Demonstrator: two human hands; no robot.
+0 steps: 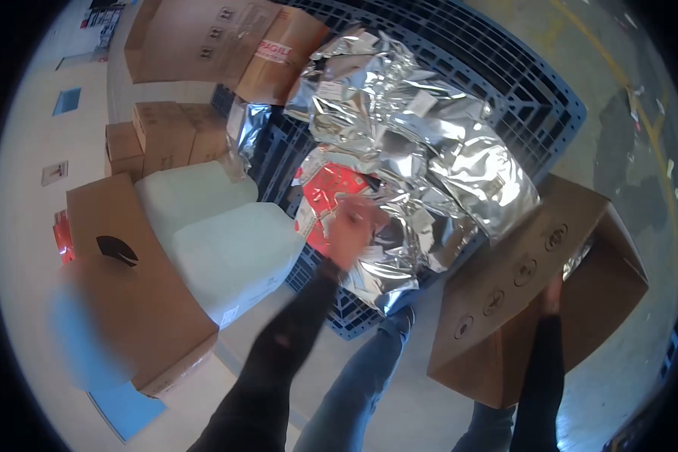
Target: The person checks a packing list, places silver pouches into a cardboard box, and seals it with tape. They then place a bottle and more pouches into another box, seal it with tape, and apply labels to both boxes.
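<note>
My left hand [350, 233] is smeared by motion over a red and white package [331, 184] and crumpled silver foil bags [399, 151]. Whether its fingers hold anything does not show. On the right, my right hand [553, 296] reaches into an open cardboard box [497, 290] with round printed marks on its side. A box panel hides most of the fingers. Just beyond that hand, a small piece of silver foil [578, 258] shows inside the box.
The foil bags lie on a dark plastic pallet [459, 38]. At its left stand two large pale translucent containers [233, 248], a box with a hand slot [139, 294] and stacked cartons [166, 135]. An open carton [192, 45] sits at upper left.
</note>
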